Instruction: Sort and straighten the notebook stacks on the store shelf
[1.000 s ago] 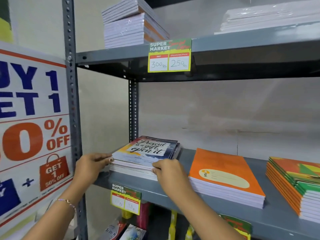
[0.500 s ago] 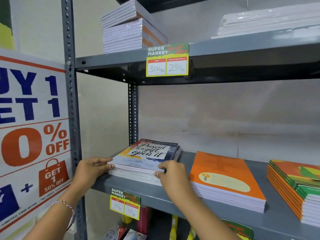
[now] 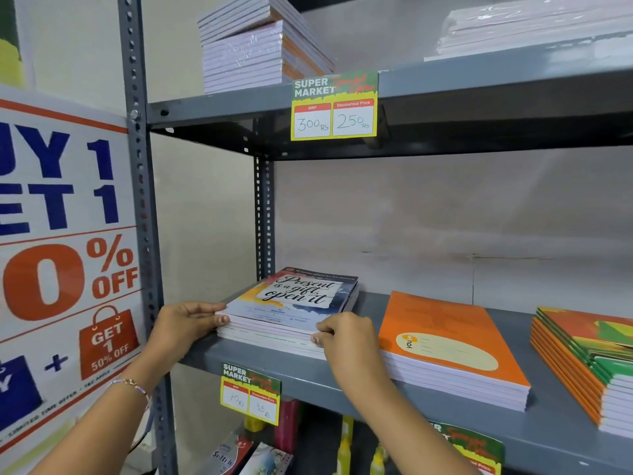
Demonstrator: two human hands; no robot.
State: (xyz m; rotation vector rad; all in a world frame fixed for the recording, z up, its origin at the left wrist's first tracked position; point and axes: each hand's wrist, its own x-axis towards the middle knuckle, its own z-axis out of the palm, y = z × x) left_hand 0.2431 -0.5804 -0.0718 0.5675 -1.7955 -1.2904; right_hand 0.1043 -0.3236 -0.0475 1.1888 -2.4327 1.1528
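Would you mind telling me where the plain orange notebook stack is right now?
In the head view, the plain orange notebook stack lies on the middle shelf, right of centre, between the "Present is a gift" stack and the orange-and-green stack.

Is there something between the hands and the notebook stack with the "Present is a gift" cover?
Nothing visible. The left hand touches the left side of the stack, and the right hand grips its front right corner. The orange stack lies apart, to the right.
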